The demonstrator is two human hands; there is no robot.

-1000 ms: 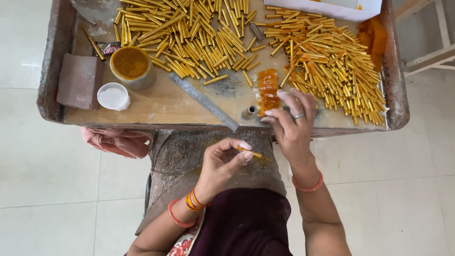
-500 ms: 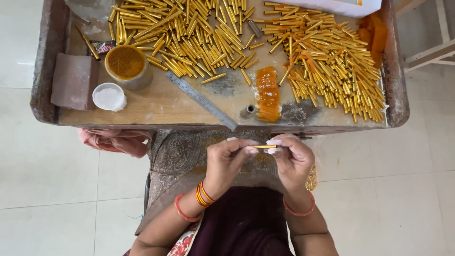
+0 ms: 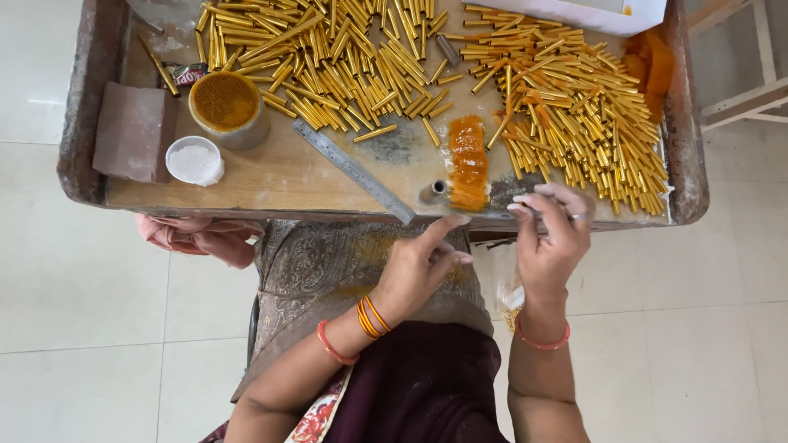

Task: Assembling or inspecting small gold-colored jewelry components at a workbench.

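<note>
My left hand (image 3: 423, 262) hovers over my lap just below the wooden tray's front edge (image 3: 271, 209), fingers spread, with nothing visible in it. My right hand (image 3: 550, 238) is raised to that edge, its fingertips curled beside the right heap of gold tubes (image 3: 574, 107). I cannot see whether a tube sits in those fingers. A stack of orange pieces (image 3: 468, 160) and a small metal cylinder (image 3: 439, 189) lie between the two hands. A second heap of gold tubes (image 3: 328, 57) fills the tray's far left.
A steel ruler (image 3: 353, 171) lies slantwise on the tray. At the left stand a tin of orange powder (image 3: 226, 107), a white cup (image 3: 194, 160) and a reddish block (image 3: 135, 131). A white box (image 3: 574, 12) sits at the back. Pink cloth (image 3: 197, 234) hangs underneath.
Half a second ago both hands pinched one gold tube over my lap. They have parted: the right hand rose to the tray's edge, and the left hand spread its fingers.
</note>
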